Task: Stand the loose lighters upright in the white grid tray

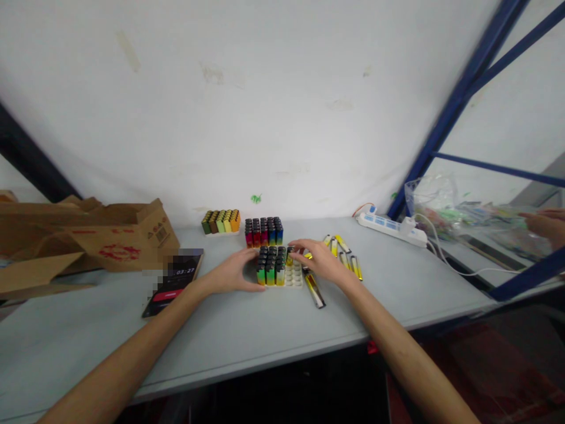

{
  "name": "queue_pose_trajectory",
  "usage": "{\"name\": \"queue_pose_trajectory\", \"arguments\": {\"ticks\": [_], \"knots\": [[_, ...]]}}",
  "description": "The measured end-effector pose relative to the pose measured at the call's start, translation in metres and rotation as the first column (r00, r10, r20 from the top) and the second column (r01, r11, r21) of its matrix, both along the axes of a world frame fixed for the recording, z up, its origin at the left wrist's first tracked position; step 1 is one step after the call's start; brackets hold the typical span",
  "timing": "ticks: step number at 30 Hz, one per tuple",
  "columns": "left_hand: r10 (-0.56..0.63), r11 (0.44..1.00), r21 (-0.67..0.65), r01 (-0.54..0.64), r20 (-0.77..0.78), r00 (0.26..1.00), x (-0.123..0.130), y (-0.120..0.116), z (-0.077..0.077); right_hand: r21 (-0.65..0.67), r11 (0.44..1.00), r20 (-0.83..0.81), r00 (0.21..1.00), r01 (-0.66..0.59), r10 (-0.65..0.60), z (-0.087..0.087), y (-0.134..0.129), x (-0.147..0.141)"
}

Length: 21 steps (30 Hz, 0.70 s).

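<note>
A white tray (293, 282) with round sockets stands on the table, its left part filled with upright black-topped lighters (271, 272) in green and whitish colours. My left hand (236, 272) curves around the tray's left end, thumb at the front corner and fingers at the back, gripping it. My right hand (321, 259) reaches over from the right with fingertips closed on a yellow lighter (290, 257), upright at the sockets; whether it is fully seated cannot be seen. Several loose yellow lighters (344, 258) lie to the right, and another yellow lighter (314, 291) lies in front of that hand.
Behind stand a block of red and blue lighters (263, 232) and a tray of green-to-orange lighters (221, 222). A phone (176, 282) and cardboard box (128, 241) are left. A power strip (392, 228), blue frame (441, 123) and another person's hand (545, 225) are right.
</note>
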<state>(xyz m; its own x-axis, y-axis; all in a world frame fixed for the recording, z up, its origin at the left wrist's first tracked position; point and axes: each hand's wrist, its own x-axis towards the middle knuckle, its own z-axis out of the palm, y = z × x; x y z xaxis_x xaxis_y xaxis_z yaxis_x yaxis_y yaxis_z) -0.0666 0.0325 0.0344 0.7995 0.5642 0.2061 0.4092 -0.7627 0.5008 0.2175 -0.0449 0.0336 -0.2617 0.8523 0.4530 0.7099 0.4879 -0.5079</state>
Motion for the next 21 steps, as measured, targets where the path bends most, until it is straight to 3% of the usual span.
{"name": "queue_pose_trajectory", "arguments": {"ticks": [4,7,15,21], "knots": [[0.047,0.999,0.027,-0.046,-0.019,0.999,0.002,-0.002,0.0,0.04,0.99,0.041,0.99,0.133,-0.135,0.004,0.0,0.03],[0.046,0.998,0.042,-0.046,-0.016,0.999,0.003,-0.004,0.001,-0.024,0.985,0.159,0.974,0.17,-0.164,0.003,0.0,0.052],[0.021,1.0,0.005,-0.021,0.018,1.0,0.003,-0.007,0.005,-0.244,0.969,0.131,0.991,0.028,0.004,0.001,-0.006,0.078],[0.014,1.0,-0.005,-0.014,0.035,0.999,0.003,-0.007,0.004,-0.243,0.969,0.224,0.969,-0.051,0.108,0.003,-0.007,0.061]]}}
